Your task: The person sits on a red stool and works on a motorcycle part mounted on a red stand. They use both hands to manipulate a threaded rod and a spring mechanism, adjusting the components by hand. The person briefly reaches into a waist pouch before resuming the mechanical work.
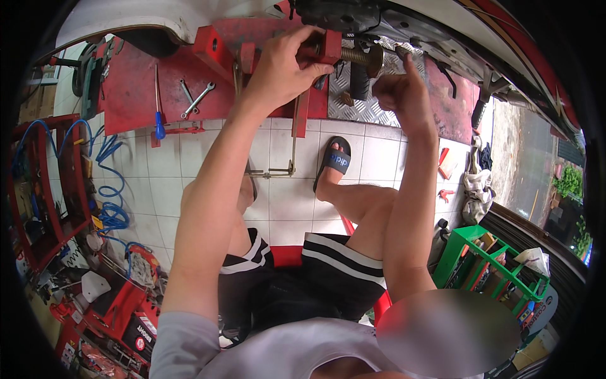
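Note:
My left hand [285,66] is closed at the left side of a red clamp block [331,45], thumb below and fingers curled above it. Part of what lies inside that grip is dark and hidden. Out of the block's right side runs a thick threaded screw [355,55], ending in a round, brass-coloured disc [375,61]. Just right of the disc is my right hand [404,95], its fingers curled and one digit pointing up. Whether it holds anything is hidden. A black rubber grip [360,82] stands below the screw.
On the red lift table [129,95] lie a blue-handled screwdriver [159,107] and two wrenches [198,101]. A motorbike's underside [416,31] hangs overhead. Beneath my left hand a metal linkage [278,170] sticks out. A blue air hose [113,215] coils left; a green tool rack [464,243] stands right.

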Motion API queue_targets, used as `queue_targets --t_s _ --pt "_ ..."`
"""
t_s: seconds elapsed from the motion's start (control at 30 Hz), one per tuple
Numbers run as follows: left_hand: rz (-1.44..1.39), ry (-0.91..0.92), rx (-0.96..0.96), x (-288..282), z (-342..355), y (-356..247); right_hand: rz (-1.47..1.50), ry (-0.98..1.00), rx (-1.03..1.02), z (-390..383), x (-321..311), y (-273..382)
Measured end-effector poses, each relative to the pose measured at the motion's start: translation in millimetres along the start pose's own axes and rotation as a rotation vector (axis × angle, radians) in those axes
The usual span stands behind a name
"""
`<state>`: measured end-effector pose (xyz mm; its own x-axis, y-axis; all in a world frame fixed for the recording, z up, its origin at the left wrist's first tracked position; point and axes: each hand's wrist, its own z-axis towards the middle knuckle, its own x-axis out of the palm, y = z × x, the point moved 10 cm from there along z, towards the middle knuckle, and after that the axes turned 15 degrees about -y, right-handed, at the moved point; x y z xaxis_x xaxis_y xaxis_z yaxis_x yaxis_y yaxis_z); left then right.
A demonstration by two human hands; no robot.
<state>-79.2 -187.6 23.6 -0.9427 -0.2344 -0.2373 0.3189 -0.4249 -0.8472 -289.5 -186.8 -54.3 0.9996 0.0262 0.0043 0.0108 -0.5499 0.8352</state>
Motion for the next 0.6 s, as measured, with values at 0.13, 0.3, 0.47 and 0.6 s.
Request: queue_targets --t_s 0.13,0.3,0.47,0.6 --pt "0.071 0.039 -0.002 3 0 1 0.073 -0.006 -0.143 7 -7 13" --pt "0.004 -0.021 0.025 -1 0 -3 0.189 -0.067 -0.061 2 -2 10" --pt "0.076 0.024 0.025 2 0 0 0.13 0.021 -0.053 8 -2 4" --pt "0.115 0.04 -0.024 2 -1 4 0.169 -0.027 -0.089 7 -1 11"
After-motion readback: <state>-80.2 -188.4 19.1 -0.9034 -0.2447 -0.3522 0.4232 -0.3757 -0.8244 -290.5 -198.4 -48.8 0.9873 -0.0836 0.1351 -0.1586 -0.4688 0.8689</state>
